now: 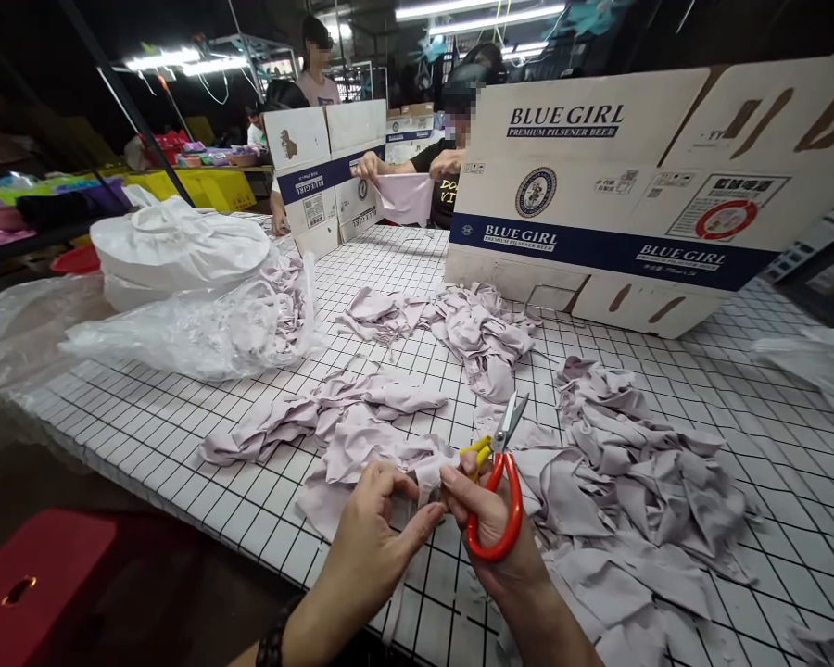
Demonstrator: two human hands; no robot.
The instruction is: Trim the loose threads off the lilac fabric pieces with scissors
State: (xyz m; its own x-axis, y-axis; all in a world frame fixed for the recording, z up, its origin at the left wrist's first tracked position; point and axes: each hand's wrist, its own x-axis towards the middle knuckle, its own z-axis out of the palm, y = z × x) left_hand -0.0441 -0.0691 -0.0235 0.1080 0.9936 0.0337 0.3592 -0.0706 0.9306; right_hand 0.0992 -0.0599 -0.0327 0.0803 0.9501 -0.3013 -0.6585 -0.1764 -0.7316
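Observation:
My left hand [368, 537] pinches a pale lilac fabric piece [427, 463] near the table's front edge. My right hand [490, 523] touches the same piece with its fingertips and holds red-handled scissors [500, 482] in the palm, blades pointing up and away. Heaps of the same lilac fabric pieces lie around: one pile [347, 421] just beyond my left hand, a bigger pile [632, 491] to the right, another [473, 329] further back.
The table [181, 435] has a white grid-patterned top. A clear plastic bag [201, 324] with fabric and white bundles [173, 250] lie at left. Blue Girl cardboard boxes [618, 195] stand at the back. A person across the table holds a lilac piece [407, 196]. A red stool [34, 584] is lower left.

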